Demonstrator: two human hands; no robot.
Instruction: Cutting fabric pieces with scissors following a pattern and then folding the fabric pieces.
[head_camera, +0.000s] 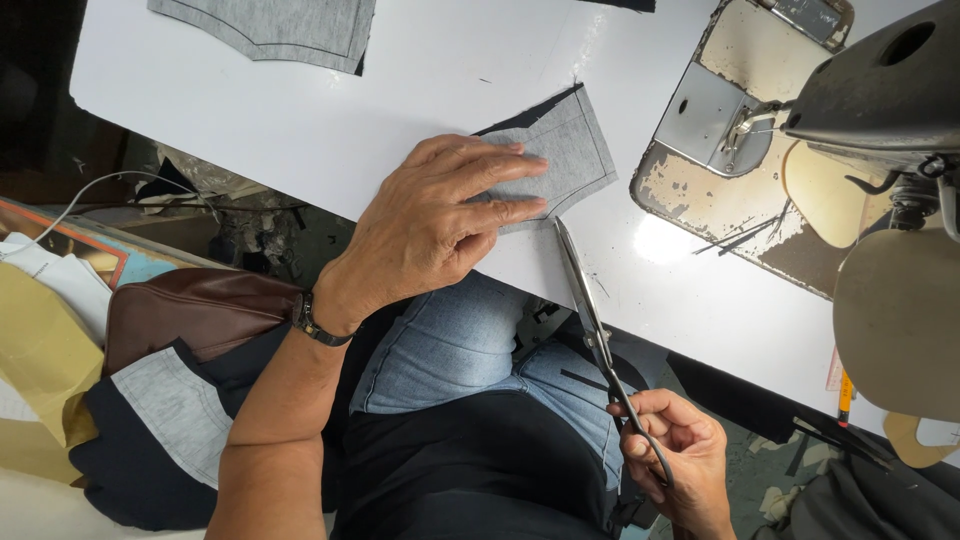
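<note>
Grey fabric piece (560, 150) lies pinned flat at the surface's (300, 120) near edge under the left hand (435, 225), fingers spread, while right hand (675, 455) grips seemingly closed scissors (600, 335).

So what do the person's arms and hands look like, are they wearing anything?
Both hands are bare, with no gloves or rings that show. The left hand has a dark wristwatch strapped around its wrist, and that forearm is bare, no sleeve in view. The right hand wears nothing visible.
</note>
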